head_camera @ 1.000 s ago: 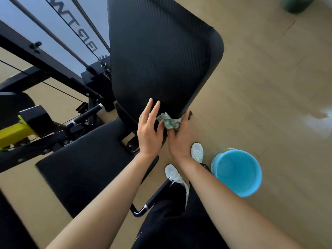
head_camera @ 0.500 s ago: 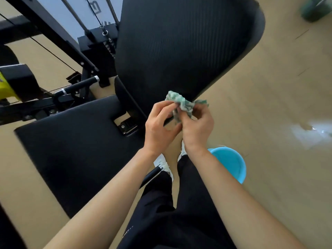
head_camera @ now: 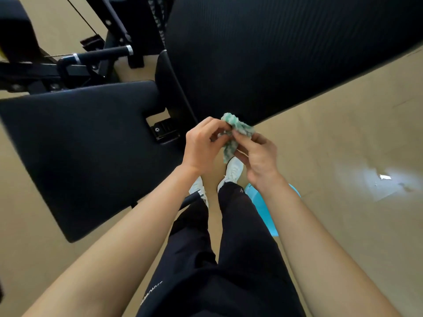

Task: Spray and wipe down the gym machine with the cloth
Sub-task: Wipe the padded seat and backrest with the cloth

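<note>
Black trousers (head_camera: 240,259) sit nearest; above them the left hand (head_camera: 201,147) and right hand (head_camera: 258,156) meet, each pinching the crumpled green-and-white cloth (head_camera: 237,130) in curled fingertips. Under the right wrist a blue bucket (head_camera: 261,202) stands on the floor (head_camera: 343,138), its inside hidden; just beyond the hands rises the gym machine's black back pad (head_camera: 263,53).

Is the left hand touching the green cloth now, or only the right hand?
Touching. The head view shows the left hand pinching the green cloth with its fingertips; the right hand pinches its other side.
</note>
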Demonstrator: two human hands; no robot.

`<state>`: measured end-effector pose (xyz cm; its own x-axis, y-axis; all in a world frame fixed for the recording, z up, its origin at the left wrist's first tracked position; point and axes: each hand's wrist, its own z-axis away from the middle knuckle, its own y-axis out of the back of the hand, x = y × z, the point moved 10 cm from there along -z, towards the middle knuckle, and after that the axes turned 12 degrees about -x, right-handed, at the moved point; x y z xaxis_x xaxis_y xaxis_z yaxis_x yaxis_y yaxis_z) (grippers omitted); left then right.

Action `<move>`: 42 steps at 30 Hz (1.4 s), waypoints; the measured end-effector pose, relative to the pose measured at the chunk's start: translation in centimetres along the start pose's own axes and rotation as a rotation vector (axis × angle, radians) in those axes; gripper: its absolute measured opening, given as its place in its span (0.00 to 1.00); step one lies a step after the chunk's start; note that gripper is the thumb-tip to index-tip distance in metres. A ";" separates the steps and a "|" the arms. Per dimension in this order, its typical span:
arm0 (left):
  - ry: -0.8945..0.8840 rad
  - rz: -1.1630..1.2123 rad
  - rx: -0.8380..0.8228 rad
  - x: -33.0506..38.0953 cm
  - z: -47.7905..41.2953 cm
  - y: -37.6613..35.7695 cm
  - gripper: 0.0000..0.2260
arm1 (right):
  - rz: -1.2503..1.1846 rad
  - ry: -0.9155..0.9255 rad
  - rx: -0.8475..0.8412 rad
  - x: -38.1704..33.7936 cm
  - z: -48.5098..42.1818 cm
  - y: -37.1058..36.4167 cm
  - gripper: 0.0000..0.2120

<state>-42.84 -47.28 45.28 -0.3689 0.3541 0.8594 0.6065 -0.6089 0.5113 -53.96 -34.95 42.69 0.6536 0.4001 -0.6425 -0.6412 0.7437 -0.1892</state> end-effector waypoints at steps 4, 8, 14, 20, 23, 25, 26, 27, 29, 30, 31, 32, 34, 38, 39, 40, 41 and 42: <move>0.124 0.021 0.007 -3.3 1.7 -0.4 0.07 | 0.017 -0.050 -0.041 1.9 -0.9 -0.3 0.15; 0.290 0.052 0.024 -7.6 3.5 -1.1 0.06 | 0.153 -0.022 0.036 3.8 -2.7 -0.6 0.12; 0.510 0.175 0.037 -12.1 5.3 -1.8 0.04 | 0.269 -0.027 0.130 7.0 -6.1 -1.5 0.10; 0.569 0.305 0.018 -12.9 5.5 -2.1 0.06 | 0.011 0.001 0.061 6.3 -6.4 -1.5 0.17; 0.571 0.468 0.041 -12.2 5.2 -2.0 0.08 | -0.199 -0.003 0.062 6.9 -6.0 -0.6 0.16; 0.562 0.583 0.062 -11.6 4.8 -2.0 0.10 | -0.283 -0.008 0.014 7.2 -5.9 -0.7 0.15; 0.563 0.618 0.065 -11.3 4.6 -2.0 0.10 | -0.305 -0.009 -0.029 7.1 -5.9 -1.0 0.15; 0.566 0.628 0.057 -11.2 4.5 -2.1 0.12 | -0.316 -0.011 -0.073 7.1 -5.9 -1.3 0.15; 0.563 0.613 0.020 -10.9 4.3 -2.2 0.16 | -0.294 -0.010 -0.118 7.0 -5.9 -1.7 0.16; 0.560 0.601 0.009 -10.8 4.3 -2.2 0.17 | -0.268 -0.010 -0.113 6.9 -6.0 -1.7 0.15; 0.561 0.583 0.015 -10.8 4.3 -2.0 0.16 | -0.243 -0.011 -0.099 6.9 -6.1 -1.7 0.14; 0.564 0.567 0.042 -11.1 4.3 -1.5 0.14 | -0.222 -0.016 -0.084 7.1 -6.2 -1.8 0.13; 0.573 0.570 0.129 -11.9 4.2 -0.1 0.09 | -0.198 -0.038 -0.077 7.7 -6.4 -2.7 0.10; 0.530 0.561 0.170 -12.9 3.2 1.5 0.09 | -0.219 -0.057 -0.034 9.2 -6.8 -3.9 0.09; 0.523 0.535 0.139 -13.0 2.9 1.2 0.09 | -0.218 -0.050 0.003 9.4 -6.9 -3.7 0.08; 0.521 0.507 0.104 -13.0 2.7 0.7 0.10 | -0.213 -0.043 0.045 9.5 -7.1 -3.2 0.08; 0.525 0.473 0.076 -13.1 2.7 0.2 0.09 | -0.206 -0.038 0.085 9.7 -7.1 -2.8 0.09; 0.533 0.433 0.059 -13.2 2.9 -0.4 0.08 | -0.194 -0.037 0.116 9.9 -7.2 -2.4 0.09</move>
<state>-36.18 -49.69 33.78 -0.3716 -0.3190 0.8719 0.8093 -0.5715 0.1358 -48.86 -36.58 31.46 0.7761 0.2613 -0.5740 -0.4526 0.8646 -0.2183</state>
